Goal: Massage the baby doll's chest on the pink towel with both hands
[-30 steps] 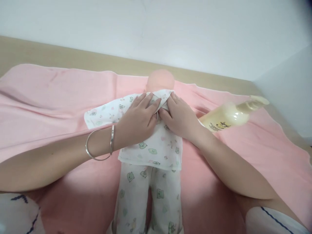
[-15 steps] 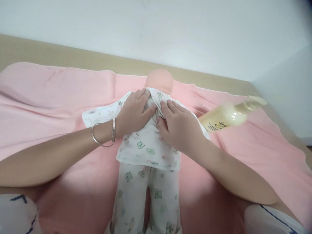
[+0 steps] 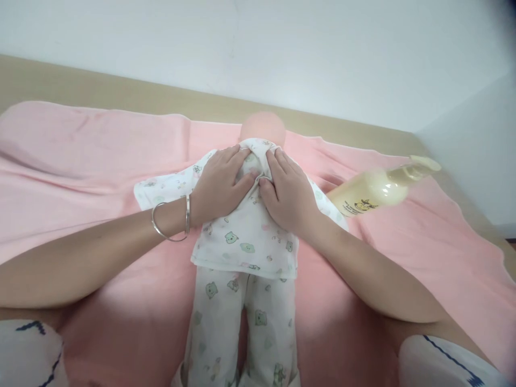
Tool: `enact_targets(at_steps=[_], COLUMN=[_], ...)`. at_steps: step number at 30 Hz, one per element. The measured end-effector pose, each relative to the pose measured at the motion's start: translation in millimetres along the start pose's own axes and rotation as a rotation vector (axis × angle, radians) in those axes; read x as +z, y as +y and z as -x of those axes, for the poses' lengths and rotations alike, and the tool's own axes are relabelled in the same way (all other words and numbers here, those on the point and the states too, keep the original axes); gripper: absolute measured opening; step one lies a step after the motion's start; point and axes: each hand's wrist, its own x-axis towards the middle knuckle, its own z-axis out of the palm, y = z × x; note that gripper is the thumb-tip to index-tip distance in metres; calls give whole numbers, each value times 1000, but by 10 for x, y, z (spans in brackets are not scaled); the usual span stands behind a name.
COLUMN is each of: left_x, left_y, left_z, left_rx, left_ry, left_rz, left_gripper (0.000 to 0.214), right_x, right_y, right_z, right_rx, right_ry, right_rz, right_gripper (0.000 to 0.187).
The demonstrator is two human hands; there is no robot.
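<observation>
Stretching nearest, toward six o'clock, the printed trousers [image 3: 220,322] are lying on a pink cloth [image 3: 133,317]. Both grips are resting spread, fingers extended, on the printed top [image 3: 242,231] at centre: the left hand [image 3: 221,185] at ten o'clock, the right hand [image 3: 289,196] at two, covering much of it, thumbs flanking a puckered fold. At three o'clock a pump bottle [image 3: 368,193] is lying beyond a sleeve. The doll's head [image 3: 263,127] is showing at twelve, before the worktop [image 3: 100,80].
</observation>
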Motion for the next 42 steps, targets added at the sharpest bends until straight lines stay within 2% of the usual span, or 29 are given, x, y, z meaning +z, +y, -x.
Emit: enact_targets(at_steps=[3, 35, 38, 40, 42], left_x=[-2, 34, 32, 25, 17], left_y=[1, -52, -54, -49, -43], left_z=[0, -8, -5, -4, -6], left_rx=[1, 13, 19, 31, 48], left_ry=[-1, 25, 26, 25, 22], left_rz=[2, 4, 6, 14, 26], left_gripper=[55, 56, 56, 54, 53], right_x=[67, 120, 8, -143, -297], right_y=[4, 125, 121, 97, 62], right_z=[17, -1, 7, 45, 106], right_rx=[-12, -33, -61, -110, -179], right_ry=[0, 6, -8, -3, 75], right_rz=[20, -64, -97, -129, -157], right_gripper=[66, 67, 63, 53, 45])
